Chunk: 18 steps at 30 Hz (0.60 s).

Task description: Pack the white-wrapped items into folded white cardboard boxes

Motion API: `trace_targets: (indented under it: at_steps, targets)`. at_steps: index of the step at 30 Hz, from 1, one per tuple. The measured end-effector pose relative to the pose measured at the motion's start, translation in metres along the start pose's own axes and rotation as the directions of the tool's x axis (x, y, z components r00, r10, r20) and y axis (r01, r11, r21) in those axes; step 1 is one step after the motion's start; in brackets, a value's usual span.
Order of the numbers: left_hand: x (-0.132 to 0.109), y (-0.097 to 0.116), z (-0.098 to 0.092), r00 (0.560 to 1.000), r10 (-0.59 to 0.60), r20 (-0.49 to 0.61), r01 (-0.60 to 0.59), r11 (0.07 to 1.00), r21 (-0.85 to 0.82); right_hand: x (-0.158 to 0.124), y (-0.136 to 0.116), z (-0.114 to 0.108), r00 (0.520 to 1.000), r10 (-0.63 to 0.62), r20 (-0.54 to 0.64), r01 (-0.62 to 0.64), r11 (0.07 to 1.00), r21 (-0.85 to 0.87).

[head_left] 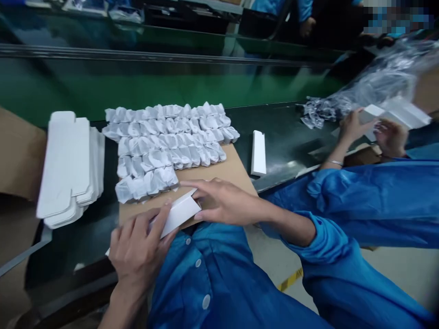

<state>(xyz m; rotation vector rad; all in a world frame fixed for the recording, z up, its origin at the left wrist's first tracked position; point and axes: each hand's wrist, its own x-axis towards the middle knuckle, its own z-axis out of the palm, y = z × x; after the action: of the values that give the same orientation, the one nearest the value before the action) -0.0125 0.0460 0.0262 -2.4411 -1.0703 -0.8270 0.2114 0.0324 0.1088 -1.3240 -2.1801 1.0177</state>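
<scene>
A slim white carton (181,211) lies tilted in front of my body, one end towards the right. My left hand (139,242) is wrapped round its near left part. At the carton's right end, my right hand (224,201) has its thumb and fingers around the opening, index finger stretched along the top; what its curled fingers hold is partly hidden. Just beyond are rows of small white paper-wrapped pieces (171,137) on a brown cardboard sheet (240,167). A stack of flat white cartons (65,164) stands to the left.
A white box (259,153) lies on the dark table right of the cardboard. At right, a co-worker's hands (356,125) hold a white carton (404,114) near clear plastic bags (380,73). Brown cardboard boxes (20,155) border the left; a green conveyor (154,82) runs behind.
</scene>
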Motion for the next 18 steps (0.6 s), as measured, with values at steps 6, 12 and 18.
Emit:
trace_targets:
  at_steps: [6,12,18]
  targets:
    - [0.024,0.023,0.006,0.999,-0.042,-0.025,0.041,0.999,-0.013,-0.008,0.014,-0.014,0.897,0.133,-0.422,-0.036,0.972,0.231]
    - [0.067,0.058,0.032,0.991,-0.106,-0.077,0.097,0.989,-0.113,-0.024,0.022,-0.045,0.894,0.139,-0.426,-0.092,0.987,0.130]
    - [0.098,0.059,0.014,0.990,-0.141,-0.017,0.130,0.948,-0.290,-0.082,0.048,-0.115,0.706,0.099,-0.701,-0.275,0.951,-0.142]
